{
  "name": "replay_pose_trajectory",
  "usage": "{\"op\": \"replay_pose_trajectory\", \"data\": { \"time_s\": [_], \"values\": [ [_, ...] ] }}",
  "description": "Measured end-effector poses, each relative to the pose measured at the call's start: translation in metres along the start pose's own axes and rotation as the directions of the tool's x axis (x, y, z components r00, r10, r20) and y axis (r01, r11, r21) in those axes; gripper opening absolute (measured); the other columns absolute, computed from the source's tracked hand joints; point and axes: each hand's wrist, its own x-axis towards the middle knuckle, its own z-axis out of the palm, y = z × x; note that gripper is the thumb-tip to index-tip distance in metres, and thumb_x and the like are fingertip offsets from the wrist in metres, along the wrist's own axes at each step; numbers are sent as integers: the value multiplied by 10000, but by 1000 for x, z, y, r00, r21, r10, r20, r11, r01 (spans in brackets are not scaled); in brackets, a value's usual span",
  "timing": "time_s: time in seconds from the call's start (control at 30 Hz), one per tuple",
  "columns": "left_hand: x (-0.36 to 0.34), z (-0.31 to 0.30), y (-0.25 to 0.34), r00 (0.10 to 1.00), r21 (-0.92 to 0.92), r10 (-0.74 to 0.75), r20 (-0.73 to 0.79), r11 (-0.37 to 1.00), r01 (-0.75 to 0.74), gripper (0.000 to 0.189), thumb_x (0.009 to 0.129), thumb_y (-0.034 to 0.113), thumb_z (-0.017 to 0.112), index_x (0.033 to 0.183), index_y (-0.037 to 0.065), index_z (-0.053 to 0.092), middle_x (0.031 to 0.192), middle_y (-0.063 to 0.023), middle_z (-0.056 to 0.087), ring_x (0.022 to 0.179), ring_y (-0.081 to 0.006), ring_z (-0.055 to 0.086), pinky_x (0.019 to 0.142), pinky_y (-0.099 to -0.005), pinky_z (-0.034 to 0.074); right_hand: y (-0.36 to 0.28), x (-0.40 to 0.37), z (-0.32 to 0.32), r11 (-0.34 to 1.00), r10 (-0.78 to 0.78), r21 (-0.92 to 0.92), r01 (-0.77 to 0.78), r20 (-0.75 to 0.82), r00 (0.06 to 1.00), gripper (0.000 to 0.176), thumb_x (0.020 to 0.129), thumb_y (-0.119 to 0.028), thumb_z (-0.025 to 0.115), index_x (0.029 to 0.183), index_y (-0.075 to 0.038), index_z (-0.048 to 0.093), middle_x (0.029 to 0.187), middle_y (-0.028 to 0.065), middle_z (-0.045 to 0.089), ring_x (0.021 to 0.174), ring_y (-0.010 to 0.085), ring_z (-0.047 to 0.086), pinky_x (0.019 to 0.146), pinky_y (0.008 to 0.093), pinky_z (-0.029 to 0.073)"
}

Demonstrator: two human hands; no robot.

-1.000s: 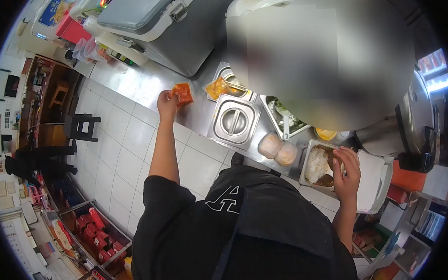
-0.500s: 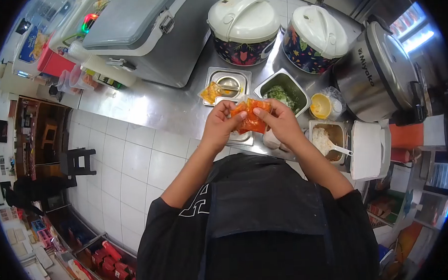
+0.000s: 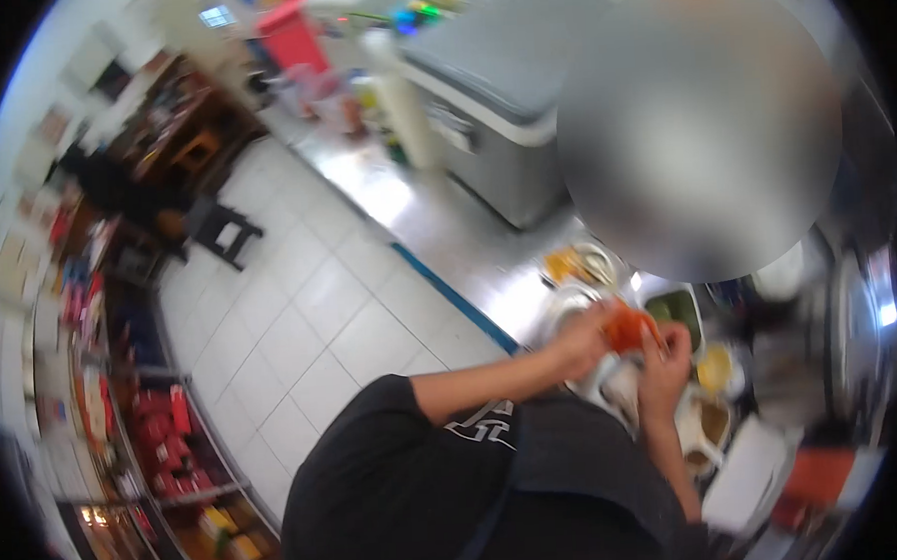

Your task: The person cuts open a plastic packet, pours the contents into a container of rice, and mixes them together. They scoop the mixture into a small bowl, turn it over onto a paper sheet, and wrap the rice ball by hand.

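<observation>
A small clear plastic bag of orange-red food [image 3: 626, 327] is held up over the counter between my two hands. My left hand [image 3: 581, 344] grips its left side. On the right, the fingers of my right hand [image 3: 666, 363] pinch its edge. Motion blur hides the exact finger contact. Just beyond the bag lie a yellow-orange packet [image 3: 564, 266] and a round metal pan [image 3: 598, 261]. A metal tub with green food [image 3: 678, 315] stands beyond my right hand, with a yellow cup [image 3: 715, 368] beside it.
A large grey cooler box [image 3: 504, 167] stands on the steel counter [image 3: 477, 249]. A tub with a white spoon handle [image 3: 710, 424] and a white box [image 3: 752, 472] are at my right. Tiled floor [image 3: 321, 336] and a black stool [image 3: 224, 230] lie left. A blurred round patch covers the upper right.
The view has swung, so the counter and hands now appear lower and further right, tilted and blurred. Both hands still hold the bag, with the right fingers now raised more upright at its edge.
</observation>
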Motion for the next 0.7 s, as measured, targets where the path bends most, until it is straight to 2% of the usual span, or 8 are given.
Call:
{"op": "replay_pose_trajectory", "data": {
  "time_s": [0.07, 0.1, 0.23, 0.33, 0.43, 0.53, 0.63, 0.7],
  "values": [
    [-4, 6, 10, 998, -100, -67, -2, 993, 67, 261, 1102, 259, 505, 1277, 65, 511, 1282, -106, 640, 1194, -205, 650, 1031, -378, 541, 15, 1, 2, 987, 1, 159, -3, 17, 1000, 142, 977, -77, 684, 960, -69, 543, 939, -4, 530, 907, 84, 505, 867, 250, 436],
    [-6, 1, 11, 996, -27, -91, -12, 996, 91, 264, 1097, 285, 523, 1268, 85, 503, 1281, -79, 622, 1192, -183, 638, 1030, -369, 536, 14, 2, 1, 946, 51, 317, -70, 67, 996, 143, 990, -91, 679, 969, -70, 539, 962, 1, 552, 930, 97, 527, 899, 261, 442],
    [-12, 5, 23, 1000, 154, 4, 22, 988, -7, 280, 1096, 334, 525, 1263, 112, 491, 1210, -22, 578, 1087, -131, 602, 931, -326, 532, 17, 8, -5, 590, 154, 751, -296, 255, 955, 191, 1053, -210, 625, 1140, -53, 563, 1133, 55, 627, 1077, 155, 591, 1011, 323, 443],
    [-14, 2, 21, 998, 220, 40, 41, 974, -48, 284, 1104, 346, 506, 1265, 114, 482, 1191, -7, 562, 1012, -108, 577, 878, -297, 517, 3, -1, 12, 670, 312, 682, -294, 101, 945, 373, 1081, -320, 565, 1320, -35, 537, 1295, 118, 613, 1217, 218, 580, 1084, 365, 410],
    [-16, 5, 8, 995, 170, 97, -31, 981, -90, 298, 1096, 332, 534, 1279, 106, 466, 1209, -9, 553, 1017, -99, 560, 873, -289, 511, 30, -8, 25, 833, 269, 460, -307, 149, 952, 475, 1098, -356, 517, 1428, -18, 473, 1449, 158, 506, 1313, 242, 511, 1126, 385, 369],
    [-21, 15, 4, 989, 101, 107, -104, 990, -97, 299, 1069, 285, 600, 1265, 98, 473, 1234, -33, 562, 1051, -102, 575, 865, -292, 517, 29, -20, 36, 922, 217, 301, -245, 124, 968, 438, 1096, -330, 524, 1402, -20, 483, 1451, 149, 453, 1329, 253, 474, 1138, 384, 354],
    [-25, 7, 4, 983, 214, 181, -28, 962, -171, 280, 1030, 232, 667, 1214, 90, 511, 1190, -46, 605, 1064, -96, 596, 848, -276, 514, 41, -21, 29, 998, 65, -11, -64, 186, 980, 390, 1093, -276, 526, 1393, -30, 479, 1405, 142, 420, 1321, 239, 451, 1135, 374, 343],
    [-28, 0, 11, 976, 438, 201, -82, 887, -146, 228, 1019, 209, 681, 1151, 93, 536, 1131, -30, 628, 1040, -83, 601, 825, -256, 506, 43, -24, 30, 991, -86, -94, 92, 69, 994, 355, 1089, -241, 526, 1378, -37, 486, 1312, 127, 458, 1281, 222, 468, 1109, 356, 353]
  ]
}}
